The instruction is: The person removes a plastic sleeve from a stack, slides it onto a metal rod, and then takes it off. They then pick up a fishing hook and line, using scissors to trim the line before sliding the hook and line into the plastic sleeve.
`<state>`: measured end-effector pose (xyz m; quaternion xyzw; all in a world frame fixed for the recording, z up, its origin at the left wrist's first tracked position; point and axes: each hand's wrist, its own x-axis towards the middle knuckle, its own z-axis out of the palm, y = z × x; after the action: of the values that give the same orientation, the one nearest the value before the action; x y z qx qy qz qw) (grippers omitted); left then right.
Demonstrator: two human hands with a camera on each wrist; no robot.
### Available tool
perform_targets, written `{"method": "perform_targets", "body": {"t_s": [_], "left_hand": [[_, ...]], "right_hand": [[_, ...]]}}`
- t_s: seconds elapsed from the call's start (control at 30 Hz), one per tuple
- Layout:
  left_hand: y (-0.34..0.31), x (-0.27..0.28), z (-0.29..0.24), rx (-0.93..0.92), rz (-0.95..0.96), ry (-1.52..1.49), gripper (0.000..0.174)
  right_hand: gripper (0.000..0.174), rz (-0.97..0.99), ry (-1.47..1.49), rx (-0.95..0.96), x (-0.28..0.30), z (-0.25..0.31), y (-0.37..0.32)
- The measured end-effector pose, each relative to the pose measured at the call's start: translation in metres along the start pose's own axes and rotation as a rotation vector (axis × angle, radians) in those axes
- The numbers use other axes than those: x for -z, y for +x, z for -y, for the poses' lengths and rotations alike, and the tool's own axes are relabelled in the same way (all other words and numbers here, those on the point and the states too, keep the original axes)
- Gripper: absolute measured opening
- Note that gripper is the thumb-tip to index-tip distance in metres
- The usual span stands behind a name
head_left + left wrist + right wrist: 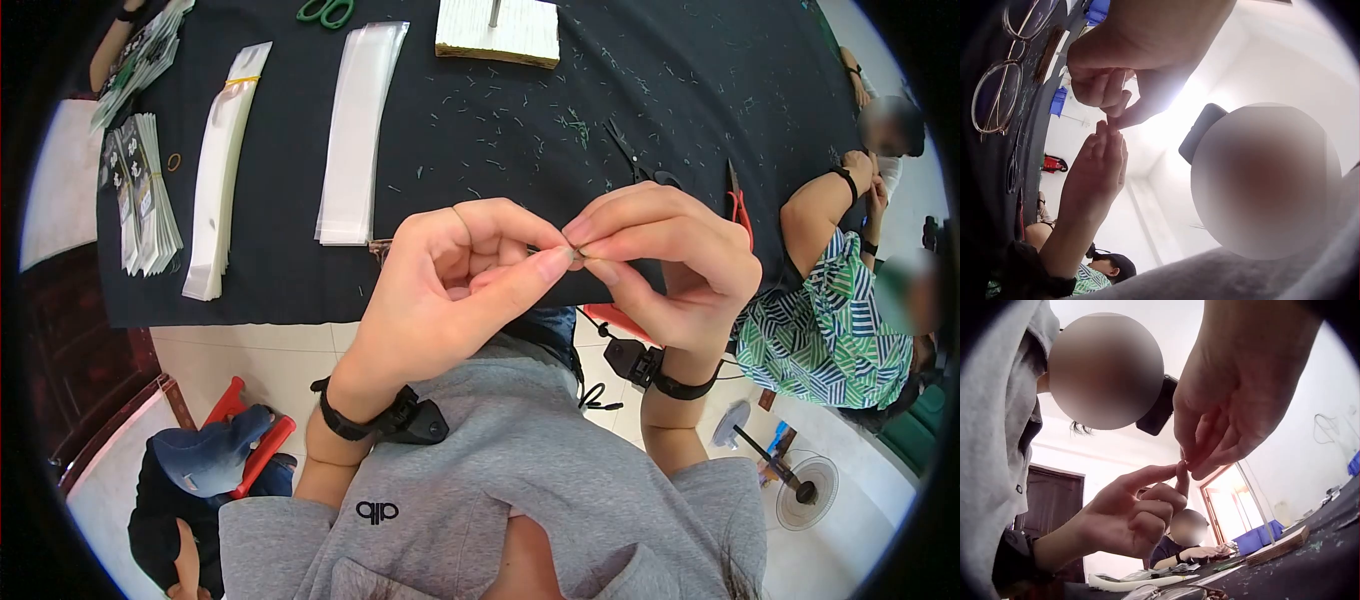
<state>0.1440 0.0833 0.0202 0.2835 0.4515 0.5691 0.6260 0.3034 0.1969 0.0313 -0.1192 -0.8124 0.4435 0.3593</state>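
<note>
In the head view both hands meet in front of the chest, just over the table's near edge. Thumb and index finger of my left hand [440, 285] pinch a tiny dark, thin piece [574, 249], its other fingers curled inward. My right hand [685, 255] pinches the same piece from the other side with thumb and fingertips. Fingertips cover most of it, so I cannot tell what kind of thing it is. Both wrist views show the fingertips touching, raised above the table. A pair of glasses [997, 94] lies on the table near the left hand.
On the black cloth [450, 120] lie green scraps, clear plastic sleeves [355, 140], a banded sleeve bundle [225, 180] and printed packets [150, 200]. A block [490, 32] with an upright rod stands at the back. Black scissors [630, 155] and red-handled scissors [740, 212] lie right. Other people sit around.
</note>
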Motion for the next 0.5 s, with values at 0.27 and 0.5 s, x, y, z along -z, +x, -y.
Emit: {"method": "perform_targets", "body": {"t_s": [0.27,0.5], "left_hand": [[0.001,0.004,-0.008,0.101,0.065,0.052,0.017],[0.01,-0.001,-0.015,-0.41,0.048,-0.048,0.021]], "right_hand": [[0.015,0.06,-0.048,0.001,0.001,0.003,-0.002],[0.015,-0.059,-0.137,0.03,0.029,0.015,0.021]]}}
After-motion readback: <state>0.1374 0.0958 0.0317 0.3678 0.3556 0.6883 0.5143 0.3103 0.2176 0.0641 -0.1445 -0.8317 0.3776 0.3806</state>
